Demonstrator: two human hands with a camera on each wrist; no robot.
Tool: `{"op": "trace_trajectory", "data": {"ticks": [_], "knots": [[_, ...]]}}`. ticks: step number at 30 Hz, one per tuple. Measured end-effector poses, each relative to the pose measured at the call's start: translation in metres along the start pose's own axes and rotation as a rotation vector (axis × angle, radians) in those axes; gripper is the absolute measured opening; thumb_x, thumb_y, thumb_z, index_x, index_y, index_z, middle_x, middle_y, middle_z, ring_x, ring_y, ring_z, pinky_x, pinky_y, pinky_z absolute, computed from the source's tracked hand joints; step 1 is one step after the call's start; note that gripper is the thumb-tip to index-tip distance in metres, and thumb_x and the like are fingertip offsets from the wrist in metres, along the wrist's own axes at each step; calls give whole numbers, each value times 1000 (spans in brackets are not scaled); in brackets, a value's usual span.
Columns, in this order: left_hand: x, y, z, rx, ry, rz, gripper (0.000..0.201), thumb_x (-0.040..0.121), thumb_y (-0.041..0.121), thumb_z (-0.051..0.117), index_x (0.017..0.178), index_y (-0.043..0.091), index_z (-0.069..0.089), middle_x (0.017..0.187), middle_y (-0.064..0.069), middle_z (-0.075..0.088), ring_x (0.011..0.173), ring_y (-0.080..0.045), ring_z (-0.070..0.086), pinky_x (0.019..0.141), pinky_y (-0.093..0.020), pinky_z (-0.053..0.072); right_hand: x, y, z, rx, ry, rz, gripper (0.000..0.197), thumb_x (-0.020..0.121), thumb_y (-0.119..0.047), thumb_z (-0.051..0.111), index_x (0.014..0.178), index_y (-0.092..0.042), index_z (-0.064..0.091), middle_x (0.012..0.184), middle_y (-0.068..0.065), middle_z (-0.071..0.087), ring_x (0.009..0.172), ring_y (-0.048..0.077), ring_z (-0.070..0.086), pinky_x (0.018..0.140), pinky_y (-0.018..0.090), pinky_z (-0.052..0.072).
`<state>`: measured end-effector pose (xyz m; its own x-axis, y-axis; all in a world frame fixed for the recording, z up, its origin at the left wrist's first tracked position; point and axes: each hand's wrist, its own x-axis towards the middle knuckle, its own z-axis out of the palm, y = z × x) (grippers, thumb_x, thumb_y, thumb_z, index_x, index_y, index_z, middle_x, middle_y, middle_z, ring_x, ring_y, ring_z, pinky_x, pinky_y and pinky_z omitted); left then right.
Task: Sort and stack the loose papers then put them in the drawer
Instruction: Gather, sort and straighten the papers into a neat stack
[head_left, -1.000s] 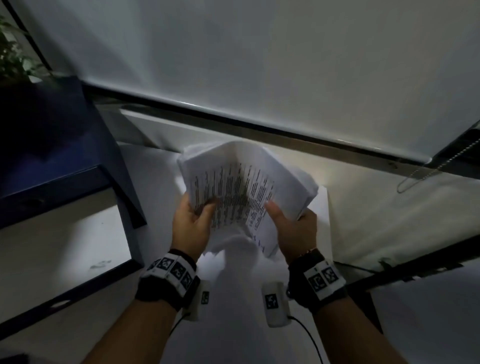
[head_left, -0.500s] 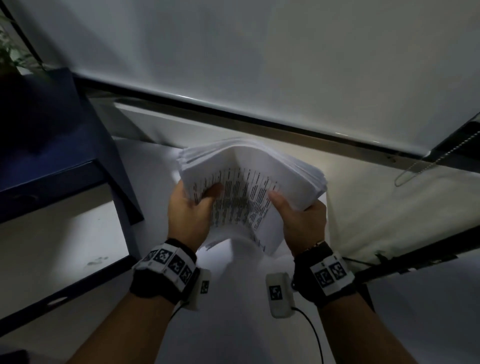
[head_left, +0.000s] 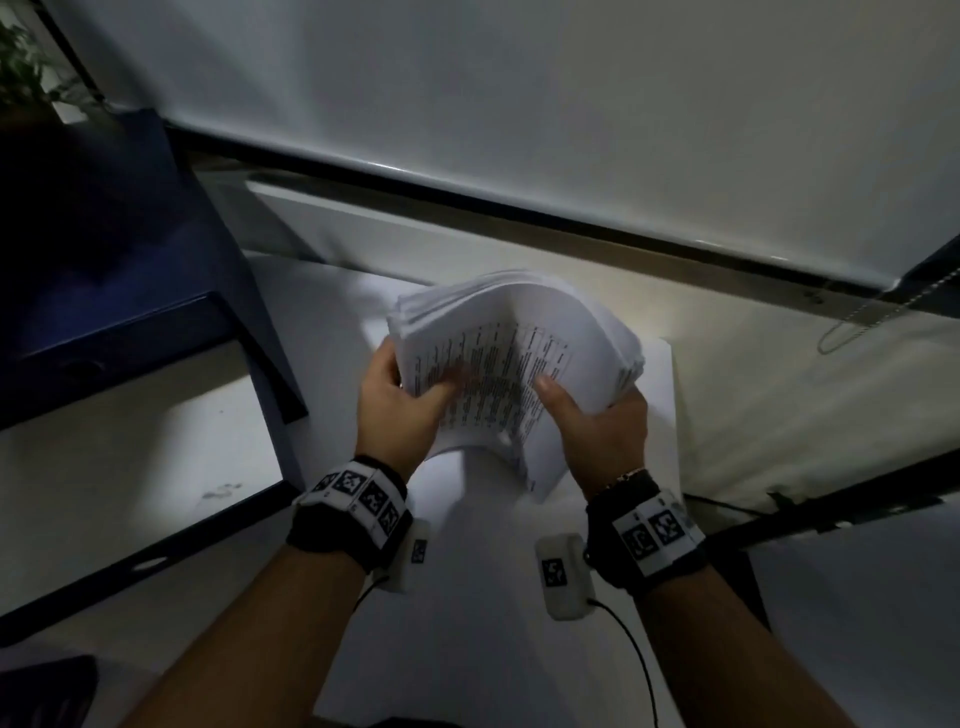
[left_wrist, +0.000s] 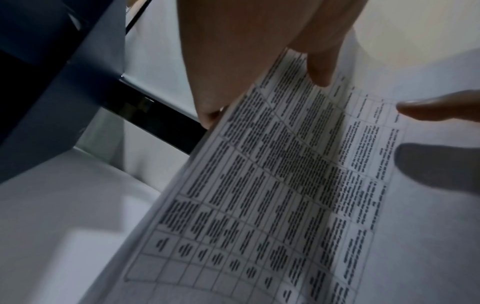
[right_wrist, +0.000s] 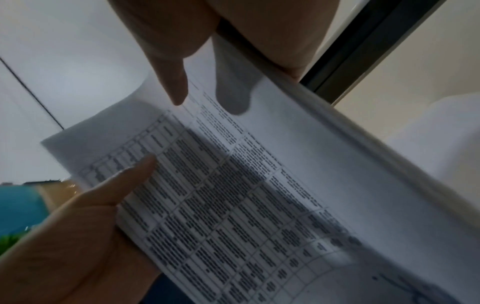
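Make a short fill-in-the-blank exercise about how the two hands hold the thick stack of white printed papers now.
1. The thick stack of white printed papers is held by ____ hands.
2. The sheet facing the person shows a printed ____ with ruled cells.
3. The left hand grips the stack's ____ side, the right hand the other.
4. Both ____ press on the printed face.

Missing words: both; table; left; thumbs

A dim room: a white bench (head_left: 467, 649) lit from above, a dark blue cabinet (head_left: 119, 270) to its left, a pale roller blind (head_left: 519, 93) across the far side, its bead chain (head_left: 852, 322) hanging right, a plant (head_left: 21, 67) far left.
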<state>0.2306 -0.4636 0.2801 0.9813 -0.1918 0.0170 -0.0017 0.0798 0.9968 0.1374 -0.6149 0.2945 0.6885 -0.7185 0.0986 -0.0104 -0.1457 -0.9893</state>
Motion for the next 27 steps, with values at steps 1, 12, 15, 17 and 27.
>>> {"op": "trace_trajectory", "data": {"ticks": [1,12,15,17,27], "knots": [[4,2,1,-22,-10,-2,50,78,4,78,123,4,56,106,-4,70,96,-13,70,76,-30,60,3,1,2,10,17,13,31,74,-18,83,102,-17,69,86,-17,69,79,-6,68,68,16,57],[26,1,-20,-28,-139,16,71,68,16,85,129,7,51,119,-11,66,111,-25,65,87,-38,57,11,-6,-10,61,24,44,29,69,-18,87,87,-28,68,82,-11,72,75,-1,70,66,23,57],[30,3,-18,-58,-205,-22,78,64,26,87,130,8,50,120,-12,66,111,-25,65,88,-39,57,18,-16,-11,97,41,7,40,64,-14,90,97,-23,68,93,-4,73,84,9,72,71,27,59],[31,10,-16,-100,-194,-15,77,65,28,85,131,8,50,119,-12,67,108,-25,67,85,-36,57,23,-22,-10,129,43,-30,42,63,-10,89,98,-21,68,96,0,72,86,12,72,71,27,59],[31,25,-11,-50,-259,75,41,63,13,80,101,23,69,98,1,76,95,-15,72,83,-30,58,28,-34,-16,89,24,-87,18,68,-18,86,69,-24,70,66,-11,70,61,5,64,60,28,53]]}}
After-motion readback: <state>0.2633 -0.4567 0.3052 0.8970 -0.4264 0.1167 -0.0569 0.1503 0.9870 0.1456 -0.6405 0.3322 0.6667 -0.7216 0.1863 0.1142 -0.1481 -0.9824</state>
